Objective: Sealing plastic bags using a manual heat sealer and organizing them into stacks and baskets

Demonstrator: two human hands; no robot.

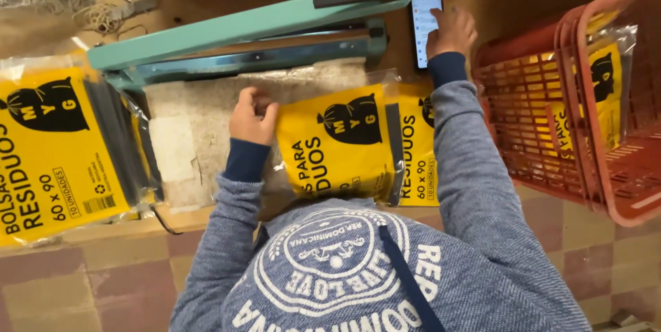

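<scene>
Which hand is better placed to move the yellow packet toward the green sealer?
Probably the left hand: it grips the edge of the yellow packet, just below the green sealer. The right hand is on the phone.

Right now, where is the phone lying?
In the head view the phone lies at the upper right, on the table just right of the teal heat sealer's handle end, left of the red baskets, under the right hand's fingertips.

Open tabletop (186, 146) patch between the teal heat sealer (255, 26) and the near edge, left of the yellow packet (337, 143). Yellow packet stack (55, 146) blocks left, red baskets (551, 105) block right, phone (425, 26) sits beside the sealer's end.
</scene>
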